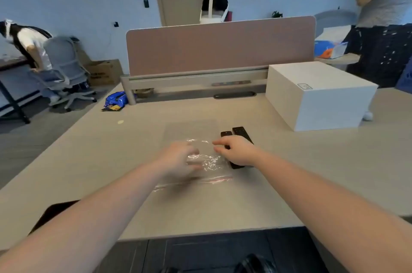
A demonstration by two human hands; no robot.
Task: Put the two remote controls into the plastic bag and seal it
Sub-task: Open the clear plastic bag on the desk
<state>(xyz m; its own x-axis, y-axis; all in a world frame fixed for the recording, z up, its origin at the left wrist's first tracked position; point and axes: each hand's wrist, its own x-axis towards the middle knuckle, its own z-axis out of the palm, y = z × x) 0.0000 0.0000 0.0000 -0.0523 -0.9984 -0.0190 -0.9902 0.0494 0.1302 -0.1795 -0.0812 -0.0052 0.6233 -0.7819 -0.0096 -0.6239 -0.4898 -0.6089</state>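
Head view, nearest first: both bare forearms reach out over the pale desk toward its middle. At about 12 o'clock from the near edge lies the clear plastic bag, flat on the desk, with its red-lined zip strip turned toward the person. That puts the mouth on the near side, which I judge makes it easy to lift and fill.

The left hand rests on the bag's crinkled near part, fingers loosely spread and blurred; it seems to pin or gather the film, but I cannot tell whether it grips any. The right hand, at 3 o'clock of the bag, lies over the two black remote controls, fingers curled narrow with thumb and forefinger nearly meeting; whether they have closed on a remote I cannot tell. The remotes lie side by side, touching or nearly so, just beside the bag's right edge and outside it, so nothing is bagged yet and the seal is still undone. Lying so close, they should need only a short slide into the mouth.

Farther off, at 2 o'clock, stands a white box; at 12 o'clock a pink divider screen closes the desk's far side.
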